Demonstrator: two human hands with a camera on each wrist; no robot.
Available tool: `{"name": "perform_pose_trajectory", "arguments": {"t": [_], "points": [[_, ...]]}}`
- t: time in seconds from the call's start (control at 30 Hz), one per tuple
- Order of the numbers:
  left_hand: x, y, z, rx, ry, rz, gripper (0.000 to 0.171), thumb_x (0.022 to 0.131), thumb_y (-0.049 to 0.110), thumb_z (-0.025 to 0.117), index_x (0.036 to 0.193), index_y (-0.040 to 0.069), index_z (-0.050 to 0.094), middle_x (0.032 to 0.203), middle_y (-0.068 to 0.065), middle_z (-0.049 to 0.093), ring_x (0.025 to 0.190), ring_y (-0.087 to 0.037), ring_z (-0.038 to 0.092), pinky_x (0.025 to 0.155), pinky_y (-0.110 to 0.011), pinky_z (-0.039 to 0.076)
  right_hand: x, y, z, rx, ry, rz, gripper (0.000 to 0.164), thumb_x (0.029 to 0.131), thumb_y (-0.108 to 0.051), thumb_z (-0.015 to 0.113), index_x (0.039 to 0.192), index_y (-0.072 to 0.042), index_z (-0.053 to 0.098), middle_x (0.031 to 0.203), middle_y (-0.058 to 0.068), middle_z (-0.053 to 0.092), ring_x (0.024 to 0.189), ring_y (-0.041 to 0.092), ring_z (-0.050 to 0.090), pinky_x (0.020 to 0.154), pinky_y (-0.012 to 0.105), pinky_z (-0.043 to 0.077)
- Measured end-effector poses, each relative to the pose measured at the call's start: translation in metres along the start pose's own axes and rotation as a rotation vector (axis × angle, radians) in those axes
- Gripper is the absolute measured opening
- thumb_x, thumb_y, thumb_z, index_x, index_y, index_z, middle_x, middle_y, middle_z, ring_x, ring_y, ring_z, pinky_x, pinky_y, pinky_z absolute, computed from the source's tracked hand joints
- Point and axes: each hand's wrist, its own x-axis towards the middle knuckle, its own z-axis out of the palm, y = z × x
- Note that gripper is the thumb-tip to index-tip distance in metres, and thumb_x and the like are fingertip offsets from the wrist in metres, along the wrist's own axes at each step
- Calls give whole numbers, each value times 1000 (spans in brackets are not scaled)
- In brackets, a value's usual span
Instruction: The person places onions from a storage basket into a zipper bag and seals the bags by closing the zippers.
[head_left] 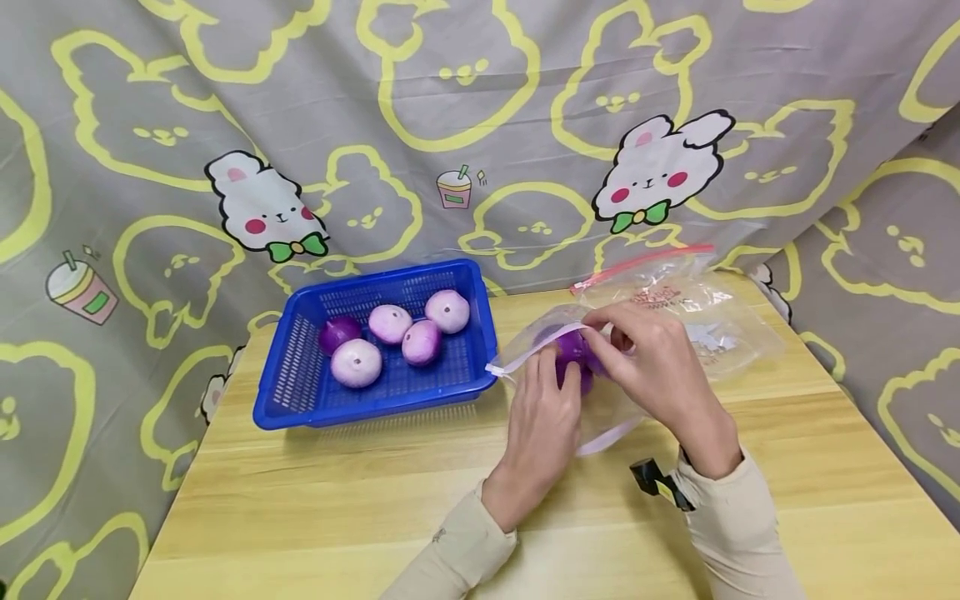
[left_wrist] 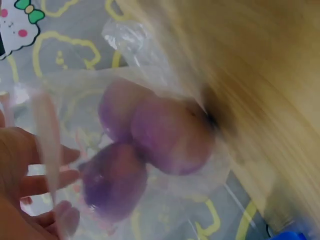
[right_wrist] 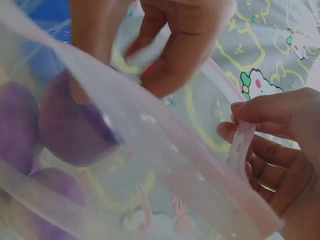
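A clear zip bag [head_left: 607, 425] with a pale zip strip stands on the table, its mouth facing left. Purple onions [left_wrist: 170, 132] lie inside it; three show through the plastic in the left wrist view. My left hand [head_left: 546, 417] reaches in at the mouth, fingers extended among the onions. One of its fingers touches an onion [right_wrist: 75, 125] in the right wrist view. At the far side of the mouth, my right hand [head_left: 648, 358] pinches the bag's edge between thumb and fingers, seen closely as the right hand [right_wrist: 280, 140] in its wrist view.
To the left stands a blue plastic basket [head_left: 375, 412] holding several onions [head_left: 356, 363], pale pink and purple. Behind the right hand lies another clear bag [head_left: 738, 333] with a red zip. The wooden table [head_left: 360, 508] meets a patterned grey curtain [head_left: 352, 108] at the back.
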Motion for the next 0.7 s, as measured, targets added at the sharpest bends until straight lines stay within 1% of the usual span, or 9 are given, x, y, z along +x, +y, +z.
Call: {"name": "perform_pose_trajectory", "arguments": {"t": [0.07,0.13,0.23,0.3,0.4,0.47,0.57,0.63,0.7], "points": [[-2,1,1,28,-24,-6,18,89,11,60,104,4,68,103,-11,56,86,-24,52,71,-31,42,0,0,0,2,2,0,10,84,-1,75,93,-5,73,81,2,69,63,7,55,58,19,44],[-3,2,2,62,-50,-1,24,87,12,63,109,4,68,102,-9,59,86,-23,55,69,-31,42,0,1,0,5,4,-2,10,84,0,75,93,-4,73,81,3,69,64,8,55,58,20,45],[-6,2,2,112,-100,11,35,84,16,67,118,5,67,113,-11,64,99,-24,61,75,-31,45,0,0,0,-1,6,-8,11,84,0,75,94,-3,73,81,3,69,64,9,55,59,23,45],[-7,0,1,133,-133,19,39,84,19,69,121,7,65,123,-13,64,110,-26,61,81,-33,47,0,-1,2,-9,4,-12,11,84,0,75,94,-3,73,81,3,68,64,9,55,59,24,45],[-9,-2,-4,139,-163,34,41,84,21,71,123,11,65,126,-13,64,115,-27,61,86,-34,47,1,-2,3,-16,3,-11,11,83,0,76,94,-3,73,81,3,69,64,9,55,58,25,45],[-9,-4,-8,134,-168,45,37,84,21,70,120,13,65,116,-9,67,108,-25,62,85,-34,45,2,-3,4,-19,0,-12,11,83,0,76,93,-3,73,80,4,69,64,9,55,58,25,46],[-8,-5,-16,125,-157,89,23,86,22,69,107,14,65,92,-1,67,92,-21,63,81,-34,44,3,-3,4,-24,1,-11,12,83,1,77,93,-3,73,80,4,69,64,9,55,58,26,46],[-8,-5,-23,106,-182,128,12,89,25,67,97,16,65,80,3,64,82,-19,62,80,-34,43,2,-3,4,-29,2,-4,12,83,1,77,93,-4,73,81,3,69,64,9,55,58,25,46],[-9,-5,-29,71,-233,167,13,92,31,66,88,18,65,76,6,64,80,-17,62,81,-35,43,1,-2,5,-35,0,3,12,83,0,76,93,-4,73,81,3,69,64,9,55,58,24,45]]}}
